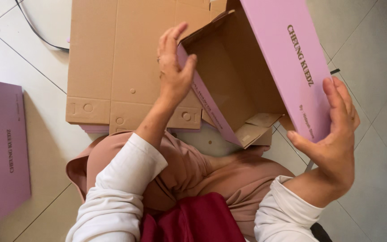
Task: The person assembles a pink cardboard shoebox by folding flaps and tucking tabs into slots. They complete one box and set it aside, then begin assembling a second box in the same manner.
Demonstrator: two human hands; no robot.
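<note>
1. Gripping the near corner of a pink box [292,58], the fingers of the right hand [334,134] lie along its outer pink wall, and the thumb is under the edge, so this hand holds the box firmly.
2. The left hand [173,67] is raised, its fingers are straight and close together, and the thumb presses on the opposite pink wall, which is pinched between thumb and palm.
3. Both wrists come out from white sleeves [122,188]; the forearms are lifted above the lap.
4. The box is held in the air between the two hands, tilted, with its open side towards the camera. Outside it is pink; inside it is plain brown cardboard, and loose flaps show at the bottom.
5. Under the box, flat brown cardboard sheets [113,67] lie on the tiled floor [372,67].
6. Another pink box [3,148] rests on the floor, well apart at the left.
</note>
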